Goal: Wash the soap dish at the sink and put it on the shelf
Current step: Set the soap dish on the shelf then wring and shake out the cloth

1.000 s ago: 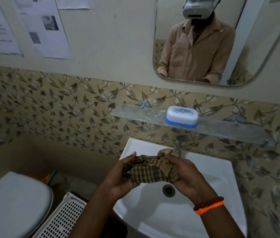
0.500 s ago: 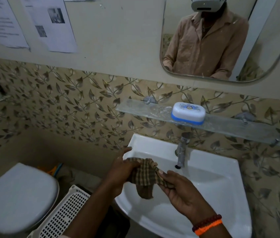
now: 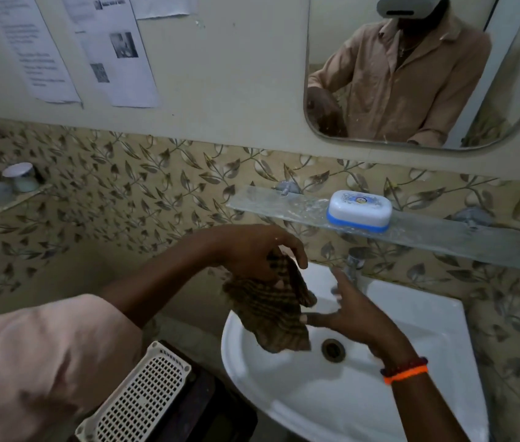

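Note:
The white soap dish with a blue base point(image 3: 359, 211) sits closed on the glass shelf point(image 3: 443, 237) above the white sink point(image 3: 411, 378). A brown checked cloth point(image 3: 271, 311) hangs over the sink's left side, pinched in my left hand point(image 3: 252, 253). My right hand point(image 3: 354, 311) is beside the cloth with fingers spread, its thumb near the cloth's edge, holding nothing. The metal tap point(image 3: 354, 266) stands just behind my right hand's fingers.
A white perforated basket point(image 3: 144, 393) stands left of the sink. A small ledge point(image 3: 3, 205) at far left carries a cup and bottles. A mirror point(image 3: 411, 74) hangs above the shelf, and papers point(image 3: 115, 49) are stuck to the wall.
My right hand has let go of the cloth and spread its fingers. My left hand has lifted the cloth, which now hangs down from it alone. The view has shifted left.

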`<state>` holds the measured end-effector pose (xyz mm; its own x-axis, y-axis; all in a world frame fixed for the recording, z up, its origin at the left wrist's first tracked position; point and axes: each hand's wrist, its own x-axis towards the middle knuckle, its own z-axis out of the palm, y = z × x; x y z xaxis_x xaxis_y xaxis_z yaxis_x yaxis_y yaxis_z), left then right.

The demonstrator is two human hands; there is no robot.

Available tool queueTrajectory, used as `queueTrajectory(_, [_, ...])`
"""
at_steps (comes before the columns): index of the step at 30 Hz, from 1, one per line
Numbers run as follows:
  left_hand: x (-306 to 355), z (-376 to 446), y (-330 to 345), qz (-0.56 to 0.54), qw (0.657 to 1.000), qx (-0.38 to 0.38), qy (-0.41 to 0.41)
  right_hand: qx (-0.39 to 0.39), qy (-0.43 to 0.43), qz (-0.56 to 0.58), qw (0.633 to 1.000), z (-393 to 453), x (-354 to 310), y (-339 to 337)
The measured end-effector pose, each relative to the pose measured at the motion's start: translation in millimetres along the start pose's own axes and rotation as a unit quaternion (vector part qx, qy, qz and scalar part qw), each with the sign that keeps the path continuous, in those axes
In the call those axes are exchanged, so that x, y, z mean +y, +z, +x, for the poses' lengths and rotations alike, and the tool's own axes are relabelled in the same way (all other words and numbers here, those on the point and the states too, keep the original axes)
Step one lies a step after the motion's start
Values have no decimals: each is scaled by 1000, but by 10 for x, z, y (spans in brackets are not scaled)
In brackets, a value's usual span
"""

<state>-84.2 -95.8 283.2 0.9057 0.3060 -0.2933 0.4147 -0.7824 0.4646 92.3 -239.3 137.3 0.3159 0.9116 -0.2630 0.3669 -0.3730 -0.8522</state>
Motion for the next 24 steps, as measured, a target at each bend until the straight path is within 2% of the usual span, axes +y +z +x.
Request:
queueTrajectory(2, [47, -62, -116, 10, 1000, -14, 9, -47, -135, -1, 990, 136, -228, -89])
queueTrajectory(3, [67, -106, -180, 17, 1000, -15, 12, -85, -170, -13, 982, 194, -352, -99])
queueTrajectory(5, [79, -247, -315, 24, 1000, -6, 5, -167, -202, -27, 965, 297, -540, -70])
queueTrajectory(7, [27, -453, -440, 10, 1000, 10, -16, -227, -215, 6, 950, 373, -621, -6])
queueTrajectory(10, [-174, -847, -562, -12, 996, 45, -76, -226, -227, 62, 945, 497, -678, 173])
queueTrajectory(13, [-448, -1238, -570, -20, 987, 90, -132, -202, -258, 59, 943, 672, -821, 424])
queueTrajectory(18, [-1042, -2030, -421, -51, 964, 173, -195, -195, -277, 121, 933, 968, -1226, 1036])
queueTrajectory(22, [-1697, -2664, -100, -140, 941, 210, -228, -222, -240, 185, 927, 1172, -1676, 1680])
queueTrajectory(24, [-2013, -2942, 153, -265, 907, 265, -193, -240, -197, 226, 923, 1260, -1840, 2012])
